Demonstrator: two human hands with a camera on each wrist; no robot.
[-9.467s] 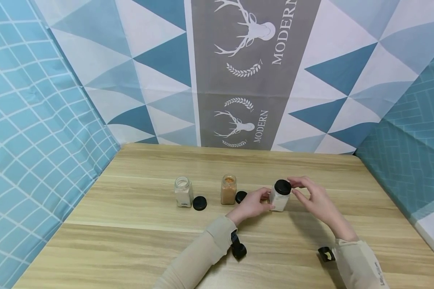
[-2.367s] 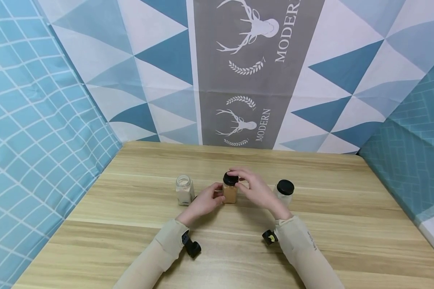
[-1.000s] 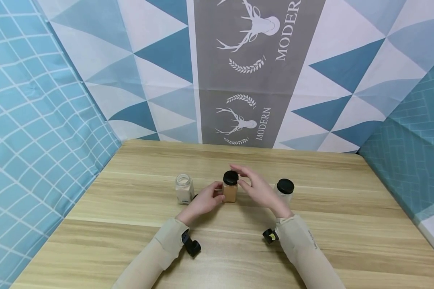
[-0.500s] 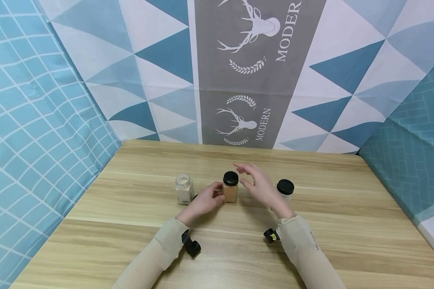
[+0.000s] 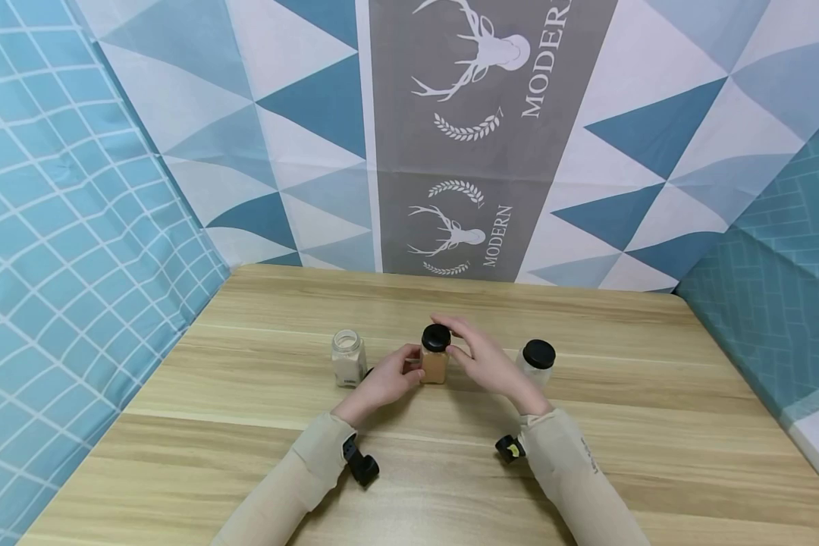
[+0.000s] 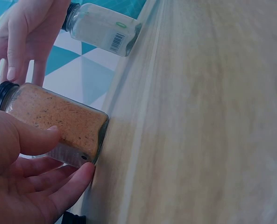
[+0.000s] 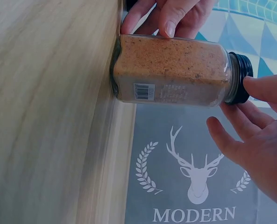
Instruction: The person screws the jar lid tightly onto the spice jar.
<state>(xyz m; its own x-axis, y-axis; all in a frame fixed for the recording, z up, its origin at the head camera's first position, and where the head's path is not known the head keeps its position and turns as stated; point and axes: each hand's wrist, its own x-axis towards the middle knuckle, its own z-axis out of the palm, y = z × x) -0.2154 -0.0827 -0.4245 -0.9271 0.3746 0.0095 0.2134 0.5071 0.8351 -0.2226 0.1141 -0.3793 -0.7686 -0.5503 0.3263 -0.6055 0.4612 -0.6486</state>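
Observation:
A spice jar (image 5: pixel 434 368) of orange-brown seasoning stands upright at mid-table with its black lid (image 5: pixel 436 338) on. My left hand (image 5: pixel 386 378) holds the jar's body from the left, thumb in front and fingers behind, as the left wrist view shows. From the right, my right hand (image 5: pixel 486 364) has thumb and fingers around the lid; the right wrist view shows the thumb on the lid's rim (image 7: pixel 241 78). To the left stands a lidless jar (image 5: pixel 349 365) of pale powder. A black-lidded jar of white contents (image 5: pixel 535 373) stands to the right, partly behind my right wrist.
A small black piece, mostly hidden behind my left hand, shows beside the lidless jar. The wooden table (image 5: pixel 300 303) meets a patterned backdrop (image 5: pixel 444 152) at its far edge. Dark devices (image 5: pixel 363 466) are strapped to both wrists.
Both hands have moved left from the white jar to the orange-brown one, whose lid lay beside it and now sits on top. Half a second ago my right hand was off the lid.

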